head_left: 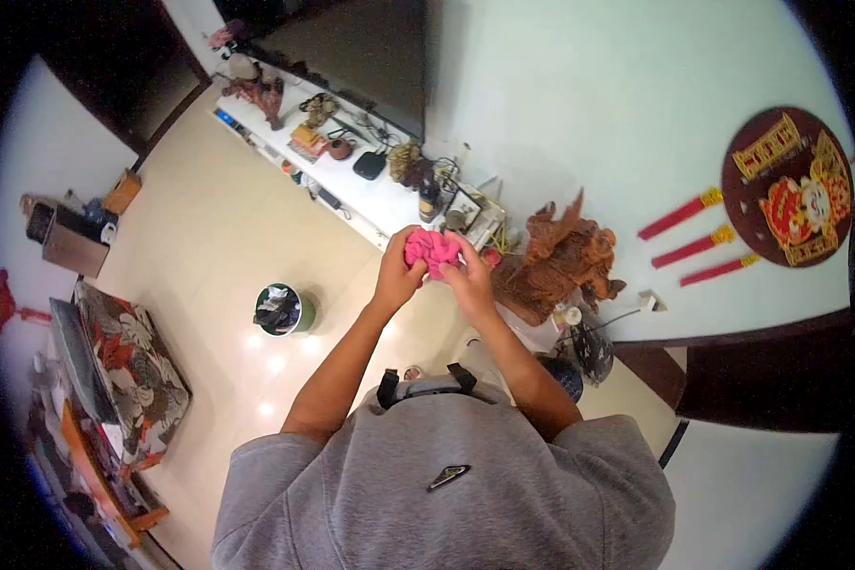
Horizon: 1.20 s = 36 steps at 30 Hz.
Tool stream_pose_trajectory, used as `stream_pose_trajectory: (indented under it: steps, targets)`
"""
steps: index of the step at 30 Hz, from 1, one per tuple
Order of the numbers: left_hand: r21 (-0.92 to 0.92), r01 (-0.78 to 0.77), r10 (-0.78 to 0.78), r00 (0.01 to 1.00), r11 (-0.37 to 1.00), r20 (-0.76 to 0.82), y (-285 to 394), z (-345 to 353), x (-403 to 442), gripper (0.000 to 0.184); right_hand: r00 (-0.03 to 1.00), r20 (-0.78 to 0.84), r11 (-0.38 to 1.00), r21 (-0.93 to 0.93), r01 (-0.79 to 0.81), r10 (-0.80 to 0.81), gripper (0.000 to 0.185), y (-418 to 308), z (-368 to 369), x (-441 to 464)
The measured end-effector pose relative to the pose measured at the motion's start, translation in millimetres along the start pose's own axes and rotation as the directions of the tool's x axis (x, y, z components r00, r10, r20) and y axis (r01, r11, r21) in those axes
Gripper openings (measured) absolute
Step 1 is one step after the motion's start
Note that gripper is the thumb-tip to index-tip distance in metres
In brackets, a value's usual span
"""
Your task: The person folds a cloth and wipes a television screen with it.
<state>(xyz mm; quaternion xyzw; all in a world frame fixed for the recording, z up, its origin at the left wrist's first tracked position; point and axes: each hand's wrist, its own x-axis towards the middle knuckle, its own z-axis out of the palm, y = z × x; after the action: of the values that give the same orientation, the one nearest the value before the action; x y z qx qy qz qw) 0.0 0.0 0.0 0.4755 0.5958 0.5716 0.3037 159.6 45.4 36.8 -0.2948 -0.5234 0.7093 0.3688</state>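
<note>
A bright pink, lumpy, soft-looking bundle (431, 252) is held up in front of my chest; its folds look twisted together, and whether it is cloth or dough I cannot tell. My left hand (401, 269) is closed around its left side, with the thumb at its lower edge. On the other side my right hand (469, 275) grips it, thumb toward the middle. The fingers behind the bundle are partly hidden. Both arms reach forward from grey short sleeves.
A white TV cabinet (361, 204) with ornaments and a dark bottle (429, 201) stands ahead. A carved wooden sculpture (565, 261) is at the right. On the floor at the left are a filled bin (280, 311) and a patterned sofa cushion (138, 370).
</note>
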Motion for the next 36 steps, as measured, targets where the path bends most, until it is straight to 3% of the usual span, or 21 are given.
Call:
stream_pose_trajectory:
  steps: [2, 3, 5, 6, 7, 9, 10, 13, 14, 17, 18, 21, 23, 25, 27, 28, 29, 31, 32, 35, 36]
  targets:
    - [-0.022, 0.023, -0.026, 0.99, 0.999, -0.139, 0.3, -33.8, -4.9, 0.037, 0.993, -0.069, 0.98, -0.182, 0.081, -0.095, 0.07, -7.3, -4.1, 9.4]
    - [-0.016, 0.077, -0.078, 0.979, 0.997, -0.188, 7.8, -75.1, -14.9, 0.033, 0.988, -0.139, 0.99, -0.131, 0.051, -0.069, 0.069, 14.6, 81.7, 2.4]
    - [-0.119, 0.191, -0.216, 0.941, 0.974, -0.262, 27.1, -66.9, -0.7, 0.028, 0.962, -0.221, 0.963, -0.247, 0.105, -0.161, 0.066, 11.7, 73.0, 16.6]
    - [-0.061, 0.198, -0.207, 0.937, 0.978, -0.28, 26.6, -88.2, 16.4, 0.031, 0.954, -0.169, 0.946, -0.257, 0.199, -0.247, 0.063, 7.5, 97.7, 33.7]
    - [-0.084, 0.187, -0.202, 0.951, 0.979, -0.235, 14.1, -92.3, 21.5, 0.034, 0.943, -0.051, 0.872, -0.4, 0.284, -0.33, 0.065, 11.8, 103.6, 40.7]
    - [-0.102, 0.16, -0.174, 0.975, 0.982, -0.137, -9.7, -111.2, 40.1, 0.042, 0.864, 0.185, 0.613, -0.636, 0.469, -0.468, 0.067, 7.7, 128.2, 67.0]
    - [-0.092, 0.167, -0.178, 0.976, 0.982, -0.126, -14.1, -114.4, 45.7, 0.052, 0.865, 0.166, 0.65, -0.596, 0.471, -0.474, 0.064, 12.6, 140.7, 81.1]
    - [-0.484, 0.201, -0.305, 0.941, 0.852, -0.147, 9.5, -133.7, 77.6, 0.055, 0.97, 0.062, 0.954, -0.178, 0.242, -0.235, 0.052, 21.5, 162.4, 137.8]
    - [-0.427, 0.139, -0.231, 0.958, 0.893, -0.171, -29.5, -145.9, 92.0, 0.059, 0.983, 0.047, 0.973, -0.141, 0.181, -0.176, 0.043, 18.7, 159.6, 155.1]
    - [-0.465, 0.256, -0.345, 0.931, 0.848, -0.118, 8.8, -185.3, 129.1, 0.064, 0.981, 0.051, 0.983, 0.024, 0.184, -0.185, 0.033, 19.8, 170.7, 211.3]
    - [-0.569, 0.259, -0.347, 0.937, 0.78, -0.05, 10.4, -203.5, 142.4, 0.058, 0.98, 0.094, 0.984, -0.018, 0.176, -0.173, 0.031, 13.0, 176.9, 228.4]
    - [-0.534, 0.223, -0.212, 0.974, 0.816, 0.083, -1.4, -233.4, 182.7, 0.046, 0.973, 0.179, 0.979, -0.115, 0.17, -0.148, 0.025, -2.8, 192.1, 264.0]
    - [-0.377, 0.275, -0.262, 0.961, 0.885, 0.086, -3.0, -246.0, 197.9, 0.037, 0.969, 0.176, 0.974, -0.112, 0.197, -0.176, 0.019, -7.0, 205.5, 283.3]
    - [-0.231, 0.342, -0.33, 0.94, 0.911, 0.091, -18.3, -263.3, 218.8, 0.037, 0.965, 0.17, 0.96, -0.161, 0.228, -0.201, 0.03, 10.1, 203.7, 309.5]
    - [-0.44, 0.304, -0.311, 0.949, 0.845, 0.059, -29.8, -277.5, 235.4, 0.041, 0.974, 0.06, 0.969, -0.104, 0.224, -0.219, 0.039, 18.7, 213.0, 329.2]
    - [-0.536, 0.275, -0.301, 0.953, 0.798, 0.042, -35.1, -284.8, 243.9, 0.043, 0.976, 0.002, 0.945, -0.248, 0.212, -0.219, 0.05, 12.3, 213.9, 336.1]
    - [-0.595, 0.27, -0.298, 0.953, 0.757, 0.054, -41.3, -290.1, 251.1, 0.042, 0.988, -0.057, 0.978, -0.166, 0.13, -0.141, 0.054, 10.0, 218.2, 342.4]
    - [-0.697, 0.269, -0.293, 0.952, 0.665, 0.087, -28.8, -299.9, 264.4, 0.041, 0.996, 0.026, 0.996, 0.042, -0.081, 0.08, 0.042, 19.1, 225.2, 355.8]
    - [-0.712, 0.282, -0.321, 0.943, 0.643, 0.084, -18.2, -305.9, 270.2, 0.037, 0.996, 0.037, 0.997, 0.022, -0.081, 0.08, 0.036, 25.3, 227.0, 360.0]
    - [-0.402, 0.297, -0.264, 0.955, 0.866, 0.138, -38.2, -340.4, 294.5, 0.035, 1.0, -0.003, 0.997, -0.078, 0.012, -0.012, 0.02, 34.7, 244.1, 384.8]
    - [-0.267, 0.153, -0.12, 0.983, 0.951, 0.136, -67.6, -350.4, 305.8, 0.034, 0.995, -0.062, 0.987, -0.144, 0.074, -0.083, 0.016, 35.7, 252.9, 391.2]
